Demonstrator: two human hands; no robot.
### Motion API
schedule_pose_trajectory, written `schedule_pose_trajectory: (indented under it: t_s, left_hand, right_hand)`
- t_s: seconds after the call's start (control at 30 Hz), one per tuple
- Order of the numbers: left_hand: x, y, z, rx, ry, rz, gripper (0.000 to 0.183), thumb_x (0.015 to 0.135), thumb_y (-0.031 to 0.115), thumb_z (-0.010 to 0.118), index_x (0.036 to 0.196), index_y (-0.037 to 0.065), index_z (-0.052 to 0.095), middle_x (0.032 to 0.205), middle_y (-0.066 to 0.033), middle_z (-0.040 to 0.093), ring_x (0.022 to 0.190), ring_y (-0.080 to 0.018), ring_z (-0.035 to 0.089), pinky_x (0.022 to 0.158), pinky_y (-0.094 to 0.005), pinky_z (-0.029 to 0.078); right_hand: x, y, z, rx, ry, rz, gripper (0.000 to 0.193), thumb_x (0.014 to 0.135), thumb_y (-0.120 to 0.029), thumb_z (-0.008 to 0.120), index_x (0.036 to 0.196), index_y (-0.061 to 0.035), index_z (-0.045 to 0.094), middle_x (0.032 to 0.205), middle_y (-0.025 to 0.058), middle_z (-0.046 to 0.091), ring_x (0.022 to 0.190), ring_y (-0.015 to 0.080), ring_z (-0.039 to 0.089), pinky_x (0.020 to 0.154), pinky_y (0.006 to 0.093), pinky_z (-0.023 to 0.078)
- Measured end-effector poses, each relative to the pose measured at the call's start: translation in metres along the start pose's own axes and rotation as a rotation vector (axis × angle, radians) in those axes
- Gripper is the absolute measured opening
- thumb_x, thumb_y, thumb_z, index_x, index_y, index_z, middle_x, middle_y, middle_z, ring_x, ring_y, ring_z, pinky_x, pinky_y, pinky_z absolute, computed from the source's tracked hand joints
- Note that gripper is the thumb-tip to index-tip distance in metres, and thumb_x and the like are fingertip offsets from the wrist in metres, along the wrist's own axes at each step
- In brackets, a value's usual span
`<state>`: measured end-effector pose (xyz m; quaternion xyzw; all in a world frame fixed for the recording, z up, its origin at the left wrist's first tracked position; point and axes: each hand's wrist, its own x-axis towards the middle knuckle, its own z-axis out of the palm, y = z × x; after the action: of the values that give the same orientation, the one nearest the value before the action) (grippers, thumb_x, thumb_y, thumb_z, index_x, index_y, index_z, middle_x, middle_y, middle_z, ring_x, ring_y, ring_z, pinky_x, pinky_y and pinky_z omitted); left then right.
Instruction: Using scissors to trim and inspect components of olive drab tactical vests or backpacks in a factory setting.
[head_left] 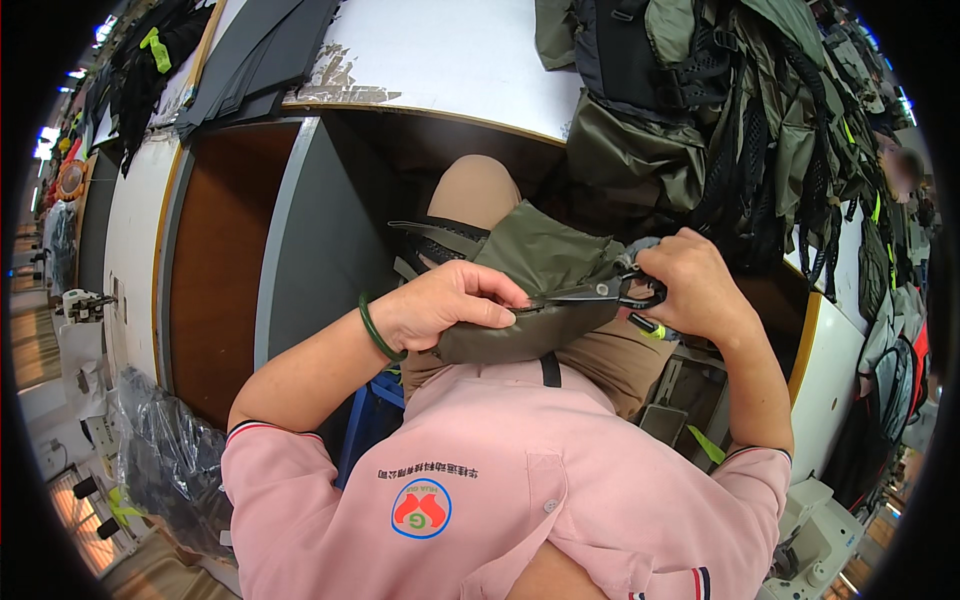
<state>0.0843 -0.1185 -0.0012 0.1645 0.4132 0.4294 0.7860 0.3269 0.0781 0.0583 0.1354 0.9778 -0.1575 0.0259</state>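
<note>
An olive-green fabric bag piece (545, 250) lies across my lap, with black straps (437, 238) trailing off its left side. My left hand (455, 305), a green bangle on its wrist, pinches the fabric between thumb and forefinger along a dark seam or opening. My right hand (695, 285) has its fingers in the handles of black-handled scissors (585, 293). Their blades point left and lie at the fabric close to my left fingertips. Whether the tips are in the cloth I cannot tell. A small black and yellow-green piece (652, 327) hangs below the scissors' handles.
A white worktable (450, 60) with a worn edge stands ahead, bearing dark grey sheets (255, 65) at its left. Olive and black bags (680, 120) overhang it at the right. Grey panels (320, 240) enclose shelf space to my left. Clear plastic wrap (170, 450) lies lower left.
</note>
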Motion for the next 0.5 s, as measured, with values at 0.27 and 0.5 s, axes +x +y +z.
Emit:
schedule_pose_trajectory:
  t_s: [0.27, 0.5]
  left_hand:
    - [0.004, 0.004, 0.000, -0.033, -0.014, -0.011, 0.018, 0.084, -0.002, 0.069, 0.102, 0.001, 0.068, 0.097, -0.0037, 0.069, 0.086, -0.0085, 0.065, 0.082, -0.0226, 0.052]
    - [0.005, 0.005, 0.002, -0.048, -0.032, -0.012, 0.020, 0.083, -0.003, 0.068, 0.104, 0.000, 0.068, 0.098, -0.0041, 0.069, 0.087, -0.0091, 0.065, 0.083, -0.0231, 0.052]
  right_hand:
    - [0.009, -0.009, -0.020, -0.147, 0.194, -0.146, 0.040, 0.056, -0.026, 0.086, 0.079, -0.0083, 0.059, 0.072, 0.0034, 0.057, 0.076, 0.0234, 0.059, 0.074, 0.0362, 0.042]
    - [0.011, -0.012, -0.025, -0.278, 0.188, -0.194, 0.036, 0.060, -0.025, 0.084, 0.081, -0.0091, 0.059, 0.073, 0.0021, 0.056, 0.077, 0.0218, 0.057, 0.076, 0.0367, 0.041]
